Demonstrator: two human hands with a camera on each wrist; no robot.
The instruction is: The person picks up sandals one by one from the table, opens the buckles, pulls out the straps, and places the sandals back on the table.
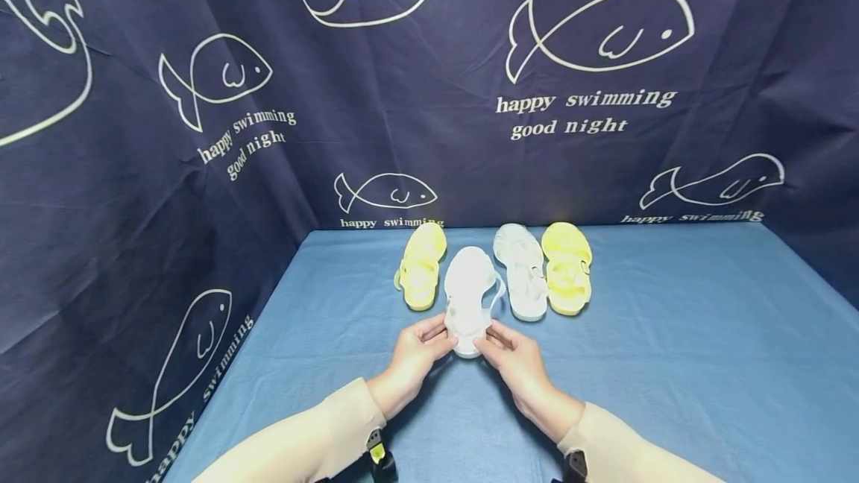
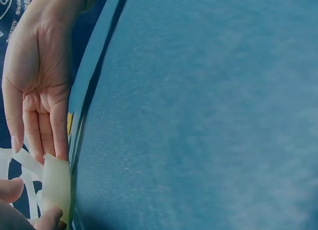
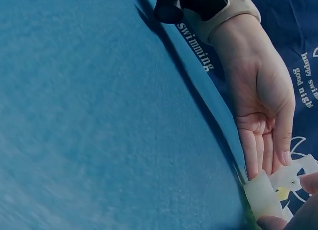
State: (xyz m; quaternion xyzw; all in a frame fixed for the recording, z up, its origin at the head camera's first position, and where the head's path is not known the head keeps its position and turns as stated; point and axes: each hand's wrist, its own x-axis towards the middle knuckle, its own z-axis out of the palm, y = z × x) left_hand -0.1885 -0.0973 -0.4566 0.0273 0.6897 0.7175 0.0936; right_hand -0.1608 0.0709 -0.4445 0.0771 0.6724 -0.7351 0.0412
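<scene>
A white sandal is held up in the middle of the head view, its side strap sticking out to the right. My left hand pinches the left side of its near end between thumb and fingers. On the opposite side, my right hand grips the same end in a like way. The left wrist view has the sandal at the lower left, past the fingertips. In the right wrist view the sandal's pale sole shows at the bottom right, held by both hands.
Behind the hands, a yellow sandal lies at the left. Another white sandal and a second yellow sandal lie side by side at the right. A blue cloth covers the table; dark fish-print curtains hang behind and left.
</scene>
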